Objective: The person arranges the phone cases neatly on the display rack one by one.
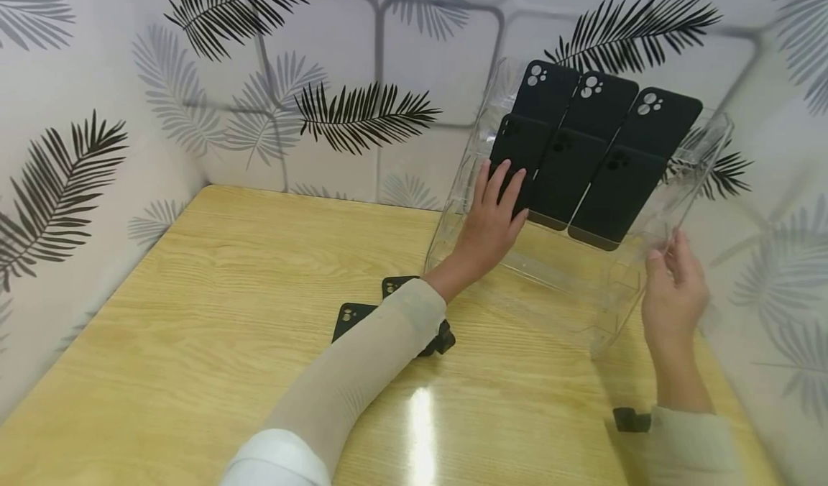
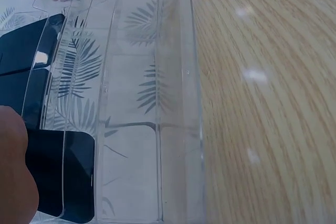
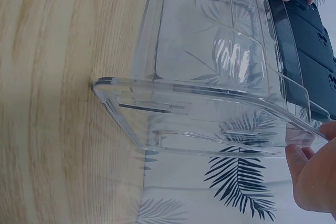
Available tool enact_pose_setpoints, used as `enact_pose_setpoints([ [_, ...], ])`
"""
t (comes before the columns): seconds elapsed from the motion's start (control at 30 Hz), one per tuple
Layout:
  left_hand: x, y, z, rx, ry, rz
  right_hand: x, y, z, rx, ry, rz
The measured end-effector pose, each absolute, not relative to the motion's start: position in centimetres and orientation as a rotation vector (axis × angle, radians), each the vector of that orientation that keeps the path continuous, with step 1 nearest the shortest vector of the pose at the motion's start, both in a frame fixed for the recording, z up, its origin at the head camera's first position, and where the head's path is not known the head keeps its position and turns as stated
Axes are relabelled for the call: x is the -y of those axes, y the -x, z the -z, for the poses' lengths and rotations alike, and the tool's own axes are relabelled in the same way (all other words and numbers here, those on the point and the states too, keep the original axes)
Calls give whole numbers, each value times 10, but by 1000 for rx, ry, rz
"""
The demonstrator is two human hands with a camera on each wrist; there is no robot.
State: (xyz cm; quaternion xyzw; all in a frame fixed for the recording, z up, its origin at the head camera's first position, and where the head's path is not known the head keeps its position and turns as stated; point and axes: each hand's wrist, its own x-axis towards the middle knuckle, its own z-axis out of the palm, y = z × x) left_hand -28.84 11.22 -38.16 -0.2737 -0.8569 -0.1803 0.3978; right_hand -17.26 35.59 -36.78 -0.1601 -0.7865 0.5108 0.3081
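A clear plastic display stand (image 1: 550, 274) holds black phone cases in two rows of three. My left hand (image 1: 488, 220) rests with extended fingers on the front-left phone case (image 1: 525, 141); in the left wrist view, part of this hand (image 2: 16, 166) lies over the case (image 2: 79, 177). To the right, my right hand (image 1: 675, 285) pinches the stand's side edge between thumb and fingers, which the right wrist view shows at the clear side panel (image 3: 210, 95). The back-row cases, such as the right one (image 1: 666, 123), have round camera holes.
More black phone cases (image 1: 349, 317) lie on the wooden table (image 1: 194, 328), partly hidden beneath my left forearm. Behind the table and at its right stands a wall (image 1: 440, 69) with a leaf pattern. A black wrist device (image 1: 630, 420) sits by my right cuff.
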Motion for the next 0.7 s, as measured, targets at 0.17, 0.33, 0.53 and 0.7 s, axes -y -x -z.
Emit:
enact_pose_setpoints([
  [0.17, -114, 285, 378, 2182, 670, 393, -356, 171, 367, 2082, 416, -1362],
  [0.33, -115, 284, 378, 2213, 647, 409, -356, 171, 367, 2091, 423, -1341],
  [0.53, -115, 284, 379, 2244, 614, 383, -356, 172, 367, 2095, 418, -1317],
  [0.7, -116, 283, 378, 2265, 590, 385, -355, 172, 368, 2099, 415, -1309],
])
